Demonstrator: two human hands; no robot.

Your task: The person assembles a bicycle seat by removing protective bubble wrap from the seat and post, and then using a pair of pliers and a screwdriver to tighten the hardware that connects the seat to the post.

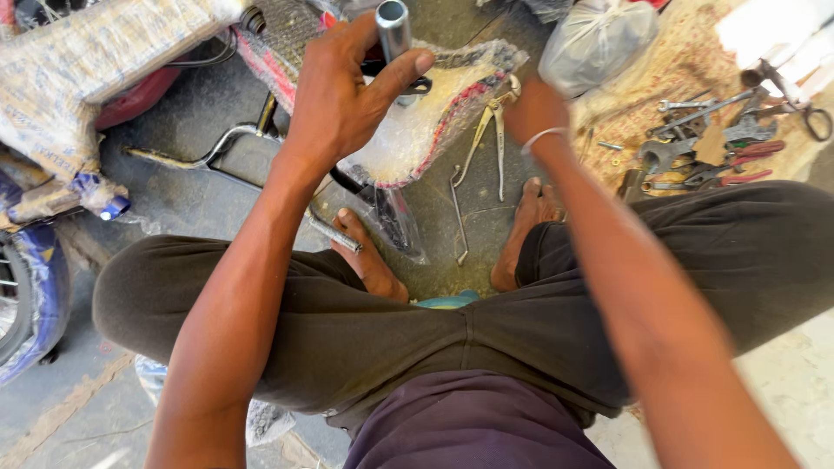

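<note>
My left hand point(343, 87) grips a shiny metal tube point(393, 26) that stands up from a bicycle saddle point(408, 130) wrapped in clear plastic. My right hand point(532, 108) reaches down past the saddle's right edge, close to a pair of metal pliers point(495, 130) lying on the floor. Its fingers are hidden behind the wrist, so whether it holds anything is unclear. A thin bracelet circles that wrist. I am squatting, with both bare feet on the concrete below the saddle.
A pile of wrenches and red-handled pliers point(712, 148) lies on a patterned cloth at right. A clear plastic bag point(595, 39) sits at top. A wrapped bicycle frame point(78, 78) and a blue-rimmed wheel point(22, 287) are at left. A bent rod point(458, 213) lies between my feet.
</note>
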